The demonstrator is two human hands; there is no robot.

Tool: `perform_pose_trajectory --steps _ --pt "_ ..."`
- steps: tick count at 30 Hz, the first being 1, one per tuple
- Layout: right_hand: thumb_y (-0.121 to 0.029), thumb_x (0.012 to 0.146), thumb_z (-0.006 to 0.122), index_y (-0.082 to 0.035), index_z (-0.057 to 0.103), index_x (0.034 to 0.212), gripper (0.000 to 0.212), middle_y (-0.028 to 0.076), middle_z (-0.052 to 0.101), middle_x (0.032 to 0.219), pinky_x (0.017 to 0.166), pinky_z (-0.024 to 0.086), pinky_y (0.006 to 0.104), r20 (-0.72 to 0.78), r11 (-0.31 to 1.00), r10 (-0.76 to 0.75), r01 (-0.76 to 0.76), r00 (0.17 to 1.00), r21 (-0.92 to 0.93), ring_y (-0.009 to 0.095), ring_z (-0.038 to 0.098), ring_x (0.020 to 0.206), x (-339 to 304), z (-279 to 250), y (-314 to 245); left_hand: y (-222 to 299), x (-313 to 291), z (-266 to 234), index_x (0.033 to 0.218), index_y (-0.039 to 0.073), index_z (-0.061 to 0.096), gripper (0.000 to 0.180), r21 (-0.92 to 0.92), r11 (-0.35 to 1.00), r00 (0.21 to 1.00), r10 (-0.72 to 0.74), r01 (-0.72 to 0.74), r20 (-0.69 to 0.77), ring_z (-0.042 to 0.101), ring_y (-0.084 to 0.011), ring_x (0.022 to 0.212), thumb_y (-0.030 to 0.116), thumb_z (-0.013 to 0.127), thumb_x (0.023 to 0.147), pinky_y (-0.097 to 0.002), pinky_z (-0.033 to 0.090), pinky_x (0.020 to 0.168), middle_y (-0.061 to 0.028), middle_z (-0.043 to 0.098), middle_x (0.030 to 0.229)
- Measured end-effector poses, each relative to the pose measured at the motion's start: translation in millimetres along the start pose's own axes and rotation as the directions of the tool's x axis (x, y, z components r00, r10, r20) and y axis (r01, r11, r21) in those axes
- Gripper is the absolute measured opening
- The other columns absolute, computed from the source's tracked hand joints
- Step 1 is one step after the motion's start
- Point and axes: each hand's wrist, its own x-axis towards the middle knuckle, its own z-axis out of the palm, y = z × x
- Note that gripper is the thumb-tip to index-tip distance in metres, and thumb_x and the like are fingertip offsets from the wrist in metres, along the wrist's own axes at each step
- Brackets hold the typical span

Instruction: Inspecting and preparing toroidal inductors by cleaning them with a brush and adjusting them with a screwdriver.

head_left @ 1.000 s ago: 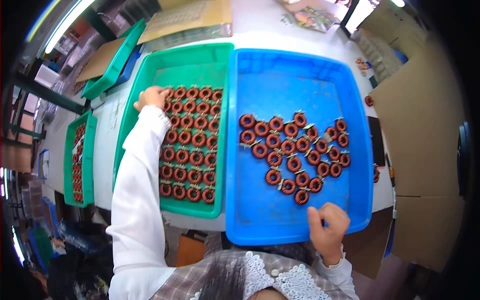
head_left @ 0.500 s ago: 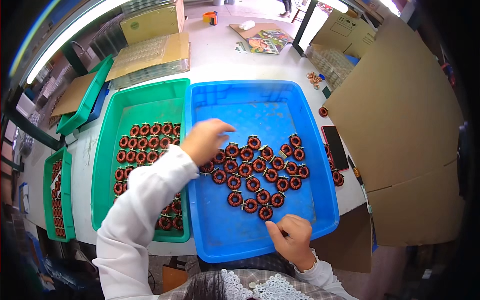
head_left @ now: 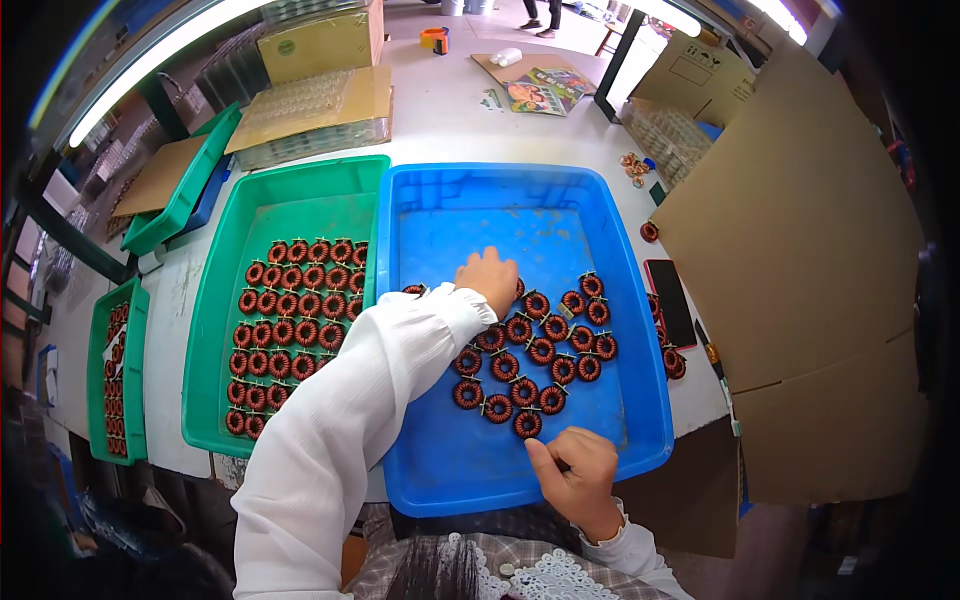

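Note:
Copper-wound ring coils [head_left: 541, 350], each with a small pale strip at its edge, lie loosely grouped in a blue tray [head_left: 640, 440]. My left hand [head_left: 488, 281] reaches over the far part of this group. Its fingers point down and are hidden behind the back of the hand, so whether they hold a coil is unclear. Close to the tray's near edge, my right hand [head_left: 578, 478] is loosely curled, its thumb tip beside the nearest coil [head_left: 527, 425]. The inside of that hand is hidden.
To the left, a green tray [head_left: 225, 290] holds rows of coils, partly covered by my left sleeve. A smaller green tray [head_left: 140, 380] with coils lies farther left. Right of the blue tray are a phone [head_left: 668, 300], loose coils [head_left: 673, 362] and a big cardboard sheet [head_left: 800, 280].
My left hand has moved right, from the left side of the blue tray to over the coils. My right hand stays nearly in place. The whole view has shifted slightly.

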Motion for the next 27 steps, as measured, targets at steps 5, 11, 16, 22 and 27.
perform_pose_trajectory --steps 5,11,16,22,27 --pt "-0.004 0.072 0.069 -0.005 0.044 0.052 0.032 0.006 0.041 0.046 0.039 0.027 0.031 -0.006 1.0 0.017 -0.017 1.0 0.0 0.02 0.04 0.039 -1 0 -2 0 4 -7 0.097 0.002 0.046 0.03 -0.162 0.986 0.999 0.036 -0.041 -0.032 0.055 -0.0352 0.089 0.008 0.065 0.075 -0.0424 0.046 0.074 -0.0185 0.055 0.097" --pt "-0.003 0.072 0.069 -0.003 0.049 0.055 0.027 0.005 0.043 0.046 0.04 0.029 0.0293 -0.072 0.996 0.069 -0.066 0.995 0.053 0.017 0.042 0.04 3 3 -2 0 -14 -22 0.093 0.002 0.047 0.029 -0.378 0.906 0.954 0.077 -0.189 -0.291 0.057 -0.0328 0.088 0.003 0.066 0.072 -0.039 0.046 0.073 -0.017 0.057 0.092" --pt "0.001 0.072 0.068 0.0 0.058 0.08 0.012 0.006 0.056 0.067 0.047 0.037 0.0234 -0.189 0.955 0.227 -0.181 0.955 0.234 0.01 0.048 0.049 2 -6 -2 19 -72 -70 0.095 0.003 0.056 0.021 -0.971 0.236 0.942 0.316 0.035 0.11 0.06 -0.0099 0.082 0.001 0.064 0.075 -0.0238 0.05 0.068 -0.0068 0.062 0.092" --pt "0.005 0.074 0.066 0.006 0.055 0.106 0.034 0.009 0.058 0.094 0.068 0.05 0.0229 0.059 0.723 0.317 -0.282 0.946 0.631 0.013 0.06 0.078 1 -11 -4 29 -143 -60 0.104 0.004 0.053 0.04 -0.773 0.56 0.91 0.411 -0.298 -0.054 0.061 -0.0129 0.075 0.011 0.07 0.068 -0.0259 0.049 0.065 -0.0083 0.062 0.082" --pt "0.004 0.078 0.062 0.006 0.057 0.101 0.023 0.01 0.06 0.09 0.065 0.05 0.0233 0.209 0.678 0.301 -0.363 0.931 0.639 0.013 0.061 0.076 1 -16 -9 33 -170 -59 0.106 0.0 0.048 0.044 -0.794 0.57 0.941 0.338 -0.21 -0.007 0.062 -0.0151 0.08 0.011 0.07 0.07 -0.0273 0.05 0.07 -0.0108 0.061 0.089"
